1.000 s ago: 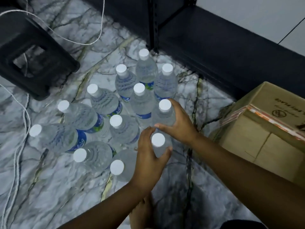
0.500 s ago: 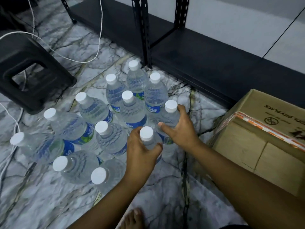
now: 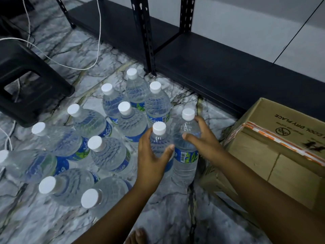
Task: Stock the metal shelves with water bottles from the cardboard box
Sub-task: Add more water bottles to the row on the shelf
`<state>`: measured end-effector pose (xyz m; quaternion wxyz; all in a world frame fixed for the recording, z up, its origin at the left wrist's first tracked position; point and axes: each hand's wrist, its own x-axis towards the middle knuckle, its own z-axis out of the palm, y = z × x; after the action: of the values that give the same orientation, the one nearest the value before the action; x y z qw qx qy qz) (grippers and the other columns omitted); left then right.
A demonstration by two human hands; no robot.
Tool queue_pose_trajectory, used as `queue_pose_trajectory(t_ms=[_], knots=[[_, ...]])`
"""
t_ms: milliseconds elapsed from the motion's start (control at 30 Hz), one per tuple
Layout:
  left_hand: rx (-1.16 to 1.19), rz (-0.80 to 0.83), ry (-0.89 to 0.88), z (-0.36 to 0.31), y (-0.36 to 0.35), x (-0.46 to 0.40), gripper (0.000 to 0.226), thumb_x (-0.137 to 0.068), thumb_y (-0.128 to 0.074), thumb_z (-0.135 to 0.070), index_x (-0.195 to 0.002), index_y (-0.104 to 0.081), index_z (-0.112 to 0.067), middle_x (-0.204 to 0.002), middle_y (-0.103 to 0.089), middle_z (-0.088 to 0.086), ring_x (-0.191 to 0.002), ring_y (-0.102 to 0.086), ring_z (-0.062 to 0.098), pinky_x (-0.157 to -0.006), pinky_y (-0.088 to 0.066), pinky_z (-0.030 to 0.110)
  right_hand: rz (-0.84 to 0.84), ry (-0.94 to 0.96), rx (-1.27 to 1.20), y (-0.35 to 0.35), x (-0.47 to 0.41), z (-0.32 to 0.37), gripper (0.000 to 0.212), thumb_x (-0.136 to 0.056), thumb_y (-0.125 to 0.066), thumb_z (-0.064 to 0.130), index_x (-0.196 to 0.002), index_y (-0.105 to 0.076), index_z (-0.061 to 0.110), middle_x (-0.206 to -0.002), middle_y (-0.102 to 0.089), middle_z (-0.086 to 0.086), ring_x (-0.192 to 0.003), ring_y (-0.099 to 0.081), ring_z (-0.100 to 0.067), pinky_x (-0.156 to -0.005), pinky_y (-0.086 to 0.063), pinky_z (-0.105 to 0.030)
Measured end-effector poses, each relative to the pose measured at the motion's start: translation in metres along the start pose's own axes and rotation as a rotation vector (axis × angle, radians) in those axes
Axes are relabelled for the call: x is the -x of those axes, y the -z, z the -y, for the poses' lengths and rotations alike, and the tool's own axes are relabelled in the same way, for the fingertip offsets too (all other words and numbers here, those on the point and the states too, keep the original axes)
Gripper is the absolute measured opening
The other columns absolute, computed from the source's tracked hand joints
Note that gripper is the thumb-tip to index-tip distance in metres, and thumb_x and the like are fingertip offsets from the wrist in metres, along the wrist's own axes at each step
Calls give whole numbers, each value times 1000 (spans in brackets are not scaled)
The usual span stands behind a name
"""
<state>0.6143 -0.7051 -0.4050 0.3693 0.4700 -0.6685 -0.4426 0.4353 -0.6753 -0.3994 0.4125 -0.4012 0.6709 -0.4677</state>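
The left hand (image 3: 151,161) is gripping one upright water bottle (image 3: 159,138). The right hand (image 3: 204,140) is curling round the taller bottle (image 3: 186,152) beside the cardboard box (image 3: 281,155).

The bottom shelf board (image 3: 219,67) lies bare behind the bottle cluster (image 3: 112,138). An upright post (image 3: 144,32) stands just beyond the bottles; the cardboard box (image 3: 281,155) blocks the right

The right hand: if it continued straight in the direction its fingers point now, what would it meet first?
The right hand already grips a water bottle. Its fingers point up-left, toward the back bottle beside the shelf post; probably that one, though depth is unclear.
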Motion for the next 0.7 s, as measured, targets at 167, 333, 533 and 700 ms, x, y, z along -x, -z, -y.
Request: queue_pose_trajectory(t_ms=[167,333,533,700], knots=[[-11,-38,22,8,-2,-1,73,-80,-78,-16,-139,-36,-22,-136,-43,-9,-126,-40,-4,-100,-31,4,-57,80,39,-11,3,-3,51,-89,-67,26,-128,-39,43,-134,-51,10,-121,-50,-2,-98,-42,-22],[18,-90,55,9,1,-2,72,-81,-77,-22,-139,-35,-29,-137,-45,-17,-129,-41,-3,-106,-34,14,-86,59,39,-26,11,-9,64,-75,-62,51,-134,-37,44,-142,-44,7,-129,-47,-12,-105,-42,-45],[23,-114,58,14,-1,1,77,-74,-74,-38,-138,-32,-29,-138,-38,-9,-133,-38,8,-111,-34,31,-169,92,4,-38,16,-9,62,-74,-58,50,-131,-35,54,-142,-43,9,-130,-45,-9,-106,-42,-43],[15,-136,57,17,3,0,72,-80,-78,-29,-139,-37,-33,-138,-47,-9,-128,-46,6,-109,-40,35,-213,96,10,-44,17,-15,70,-71,-58,52,-137,-37,38,-137,-47,6,-126,-48,-13,-103,-45,-43]])
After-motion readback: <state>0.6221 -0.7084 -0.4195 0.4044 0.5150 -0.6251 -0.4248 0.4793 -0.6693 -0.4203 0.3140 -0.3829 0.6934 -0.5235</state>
